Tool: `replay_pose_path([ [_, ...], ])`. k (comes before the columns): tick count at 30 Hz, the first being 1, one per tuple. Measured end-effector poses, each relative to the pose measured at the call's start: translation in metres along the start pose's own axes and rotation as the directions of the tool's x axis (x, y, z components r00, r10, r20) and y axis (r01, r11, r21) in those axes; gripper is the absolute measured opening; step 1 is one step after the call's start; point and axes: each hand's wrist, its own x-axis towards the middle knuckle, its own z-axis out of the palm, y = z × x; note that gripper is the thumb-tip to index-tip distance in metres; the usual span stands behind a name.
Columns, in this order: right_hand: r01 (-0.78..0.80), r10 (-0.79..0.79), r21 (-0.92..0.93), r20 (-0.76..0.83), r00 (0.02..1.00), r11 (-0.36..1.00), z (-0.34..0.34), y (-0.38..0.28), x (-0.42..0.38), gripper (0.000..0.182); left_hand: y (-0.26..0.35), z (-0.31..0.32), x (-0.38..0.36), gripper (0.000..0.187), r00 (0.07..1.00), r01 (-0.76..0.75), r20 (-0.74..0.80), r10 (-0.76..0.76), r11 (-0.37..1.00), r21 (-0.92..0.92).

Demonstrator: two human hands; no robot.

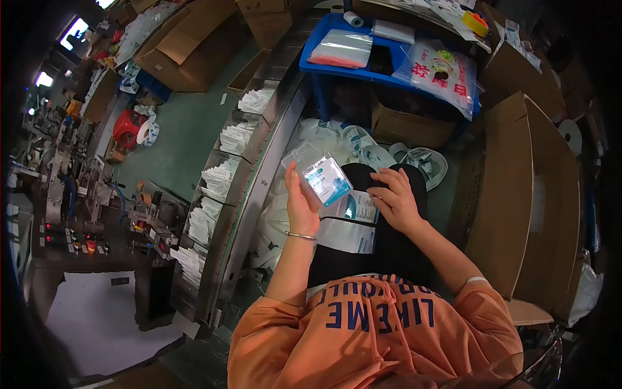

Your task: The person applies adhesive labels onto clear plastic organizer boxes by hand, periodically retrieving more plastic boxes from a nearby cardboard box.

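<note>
My left hand, with a bracelet at the wrist, is closed around a clear plastic box and holds it tilted above my lap. A white and blue printed label shows through the box, and a clear hanging tab sticks out at its upper left. My right hand has bent, spread fingers, their tips right at the edge of a printed card on my dark trousers. Closer to my body, another white and blue card lies on my lap.
Left of me runs a metal conveyor with compartments of stacked white packets. Ahead stands a blue table with plastic bags. A large open carton is at my right. White strap rolls lie beyond my knees.
</note>
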Motion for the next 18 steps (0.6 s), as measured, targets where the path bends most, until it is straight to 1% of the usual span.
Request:
replay_pose_path([
  [5, 0.017, -0.02, 0.071, 0.052, 0.998, 0.997, 0.009, 0.012, 0.013, 0.018, -0.002, -0.003, 0.001, 0.041, 0.999, -0.034, -0.001, 0.034, 0.999, 0.001],
  [6, 0.05, -0.058, 0.095, 0.076, 0.995, 0.994, 0.011, 0.013, 0.018, 0.02, -0.002, -0.003, 0.001, 0.041, 1.0, -0.031, -0.001, 0.031, 1.0, 0.001],
  [7, 0.083, -0.095, 0.118, 0.099, 0.991, 0.989, 0.013, 0.014, 0.022, 0.023, -0.002, -0.003, 0.002, 0.043, 1.0, -0.023, -0.011, 0.023, 0.999, -0.043],
  [8, 0.082, -0.094, 0.117, 0.099, 0.991, 0.99, 0.016, 0.016, 0.027, 0.023, -0.001, -0.003, 0.003, 0.045, 1.0, -0.016, -0.022, 0.014, 0.996, -0.087],
  [9, 0.065, -0.091, 0.151, 0.175, 0.98, 0.986, 0.019, 0.018, 0.032, 0.023, -0.001, -0.002, 0.003, 0.045, 1.0, -0.015, -0.021, 0.013, 0.996, -0.087],
  [10, 0.045, -0.091, 0.185, 0.25, 0.964, 0.982, 0.021, 0.019, 0.036, 0.024, 0.0, -0.001, 0.004, 0.05, 0.997, 0.059, -0.032, -0.065, 0.983, -0.176],
  [11, 0.046, -0.092, 0.185, 0.25, 0.964, 0.982, 0.022, 0.02, 0.04, 0.024, 0.001, 0.0, 0.004, 0.056, 0.989, 0.128, -0.037, -0.143, 0.956, -0.264],
  [12, 0.023, -0.072, 0.133, 0.379, 0.923, 0.991, 0.022, 0.02, 0.043, 0.024, -0.002, -0.001, 0.006, 0.056, 0.989, 0.126, -0.037, -0.141, 0.956, -0.264],
  [13, 0.009, -0.047, 0.078, 0.499, 0.865, 0.997, 0.023, 0.021, 0.047, 0.024, -0.01, -0.003, 0.009, 0.059, 0.985, 0.133, -0.073, -0.156, 0.958, -0.254],
  [14, 0.012, -0.05, 0.079, 0.499, 0.865, 0.997, 0.022, 0.022, 0.052, 0.024, -0.017, -0.004, 0.012, 0.062, 0.979, 0.141, -0.108, -0.171, 0.96, -0.244],
  [15, 0.013, -0.056, 0.08, 0.557, 0.829, 0.997, 0.02, 0.022, 0.059, 0.023, -0.024, -0.006, 0.014, 0.062, 0.98, 0.138, -0.107, -0.168, 0.959, -0.246],
  [16, 0.014, -0.06, 0.08, 0.613, 0.788, 0.997, 0.017, 0.022, 0.063, 0.021, -0.03, -0.009, 0.014, 0.062, 0.979, 0.162, -0.066, -0.19, 0.94, -0.301],
  [17, 0.019, -0.062, 0.077, 0.614, 0.787, 0.997, 0.017, 0.022, 0.064, 0.021, -0.036, -0.012, 0.013, 0.063, 0.977, 0.188, -0.024, -0.21, 0.916, -0.354],
  [18, 0.023, -0.079, 0.098, 0.618, 0.782, 0.995, 0.017, 0.023, 0.066, 0.021, -0.037, -0.011, 0.012, 0.063, 0.978, 0.184, -0.022, -0.206, 0.915, -0.359],
])
